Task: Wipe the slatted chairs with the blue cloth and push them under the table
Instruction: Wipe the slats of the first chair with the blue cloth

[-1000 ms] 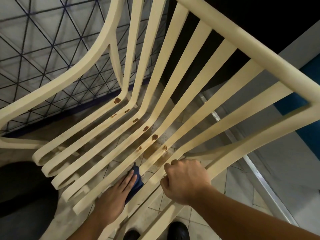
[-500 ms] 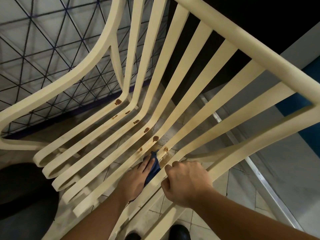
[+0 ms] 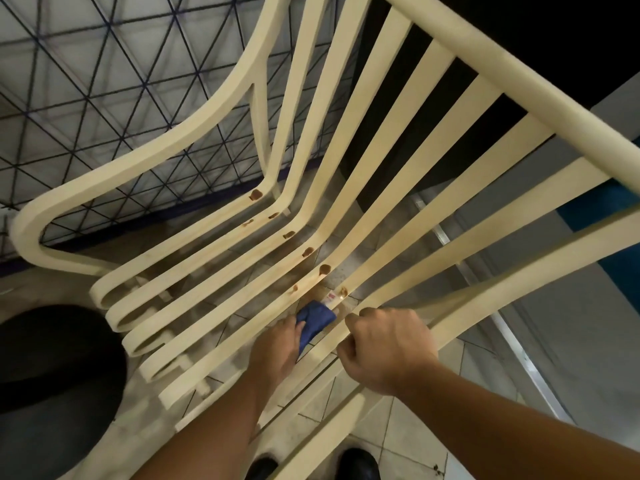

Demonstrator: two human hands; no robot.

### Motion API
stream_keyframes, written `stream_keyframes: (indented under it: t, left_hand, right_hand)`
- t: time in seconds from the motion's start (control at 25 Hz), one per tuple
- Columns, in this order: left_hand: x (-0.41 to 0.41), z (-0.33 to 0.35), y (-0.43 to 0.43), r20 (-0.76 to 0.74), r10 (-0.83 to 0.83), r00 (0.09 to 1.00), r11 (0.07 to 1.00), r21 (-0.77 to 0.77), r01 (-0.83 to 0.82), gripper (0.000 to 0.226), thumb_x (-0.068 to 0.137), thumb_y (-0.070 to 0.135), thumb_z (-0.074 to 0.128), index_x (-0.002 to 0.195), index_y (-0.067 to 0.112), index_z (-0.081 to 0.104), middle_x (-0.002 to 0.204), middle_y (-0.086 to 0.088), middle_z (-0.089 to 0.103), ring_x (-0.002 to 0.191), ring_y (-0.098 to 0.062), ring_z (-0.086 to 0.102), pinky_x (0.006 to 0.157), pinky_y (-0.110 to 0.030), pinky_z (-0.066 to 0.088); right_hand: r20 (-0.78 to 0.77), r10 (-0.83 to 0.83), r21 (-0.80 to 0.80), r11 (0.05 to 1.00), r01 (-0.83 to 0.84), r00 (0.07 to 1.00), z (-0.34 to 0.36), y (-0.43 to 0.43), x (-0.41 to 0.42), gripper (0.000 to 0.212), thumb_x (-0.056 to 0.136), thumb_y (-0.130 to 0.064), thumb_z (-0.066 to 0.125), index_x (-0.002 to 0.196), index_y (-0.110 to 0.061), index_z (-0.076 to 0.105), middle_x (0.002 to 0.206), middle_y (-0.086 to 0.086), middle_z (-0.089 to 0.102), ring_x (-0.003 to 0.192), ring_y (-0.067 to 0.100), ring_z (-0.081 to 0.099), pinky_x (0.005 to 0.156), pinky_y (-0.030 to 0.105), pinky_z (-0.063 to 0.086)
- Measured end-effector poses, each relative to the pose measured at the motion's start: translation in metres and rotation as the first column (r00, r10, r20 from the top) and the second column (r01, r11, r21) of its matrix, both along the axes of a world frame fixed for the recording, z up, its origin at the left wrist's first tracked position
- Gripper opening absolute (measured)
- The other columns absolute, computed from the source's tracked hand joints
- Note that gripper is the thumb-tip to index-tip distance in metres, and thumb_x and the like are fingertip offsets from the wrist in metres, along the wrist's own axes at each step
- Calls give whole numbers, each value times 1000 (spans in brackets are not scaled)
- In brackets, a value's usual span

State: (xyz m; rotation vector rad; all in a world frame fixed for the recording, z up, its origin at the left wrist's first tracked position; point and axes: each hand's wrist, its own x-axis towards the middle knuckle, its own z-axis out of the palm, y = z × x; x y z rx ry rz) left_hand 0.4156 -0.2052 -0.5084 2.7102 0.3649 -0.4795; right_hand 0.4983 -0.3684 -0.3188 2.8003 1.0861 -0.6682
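A small white label (image 3: 330,296) with red marks is seen just past the cloth, between two slats; its writing is too small to be read, and what it is fixed to cannot be told. The blue cloth (image 3: 314,320) is bunched and gripped by the left hand (image 3: 277,348) against a seat slat of the cream plastic slatted chair (image 3: 138,171); the fingertips are covered by it and blurred. A neighbouring slat is clasped by the right hand (image 3: 388,348), fingers curled round it. Brown stains (image 3: 325,269) are spotted along the bend of the slats. Black shoes (image 3: 358,464) are cut off at the bottom edge on the tiled floor (image 3: 398,441), and a dark rounded object (image 3: 52,375) at the left cannot be made out
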Motion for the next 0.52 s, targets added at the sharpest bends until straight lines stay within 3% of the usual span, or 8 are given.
stream_keyframes:
  t: [0.08, 0.16, 0.24, 0.28, 0.36, 0.4, 0.52]
  left_hand:
    - [-21, 7, 9, -28, 164, 986, 981, -101, -166, 32, 108, 34, 43, 120, 13, 63, 112, -8, 69, 104, -29, 65, 82, -20, 46]
    - [-46, 14, 22, 70, 205, 976, 972, -133, -194, 18, 103, 28, 59, 111, 15, 69, 100, -2, 73, 92, -17, 69, 78, -9, 39]
    - [-63, 28, 32, 6, 189, 982, 956, -229, -183, 18, 102, 32, 60, 108, 18, 69, 100, -3, 73, 92, -16, 68, 82, -21, 47]
    - [-66, 40, 35, -92, 257, 962, 887, -374, -272, 19, 102, 37, 56, 107, 22, 67, 104, -6, 72, 98, -22, 68, 89, -31, 51]
    - [-68, 68, 37, -248, 368, 896, 634, -638, -437, 14, 103, 35, 54, 98, 30, 66, 98, -3, 72, 97, -23, 67, 96, -45, 52]
    - [-68, 85, 37, -300, 402, 865, 492, -726, -481, 16, 105, 30, 52, 99, 30, 67, 95, 0, 74, 94, -20, 69, 96, -44, 52]
    - [-65, 124, 34, -556, 439, 705, -7, -787, -617, 25, 109, 23, 45, 118, 15, 67, 106, -5, 78, 100, -21, 74, 90, -36, 58]
  right_hand:
    - [2, -14, 22, 1000, 14, 1000, 0, -1, 0, 30, 98, -47, 36, 87, -25, 54, 70, -6, 53, 60, 9, 53, 61, 28, 53]
    - [19, -19, 31, 999, 18, 1000, -2, -1, -1, 33, 99, -49, 35, 87, -26, 56, 70, -7, 53, 60, 7, 53, 61, 26, 53]
    - [38, -14, 28, 1000, 13, 999, -3, -2, -1, 36, 98, -50, 34, 87, -27, 59, 70, -9, 53, 60, 7, 53, 61, 26, 53]
    - [40, -15, 28, 1000, 14, 999, -4, -3, -1, 37, 99, -51, 34, 88, -27, 61, 70, -9, 53, 61, 6, 54, 62, 25, 53]
    - [32, -21, 32, 999, 20, 999, -5, -3, -2, 37, 99, -53, 35, 94, -29, 62, 71, -9, 55, 63, 6, 55, 63, 25, 54]
    - [31, -23, 34, 999, 22, 999, -6, -4, -2, 36, 99, -54, 36, 95, -29, 62, 72, -10, 55, 64, 6, 55, 63, 25, 54]
    - [52, -19, 25, 1000, 18, 998, -6, -5, -1, 37, 99, -55, 34, 90, -29, 60, 70, -10, 54, 62, 6, 54, 61, 24, 52]
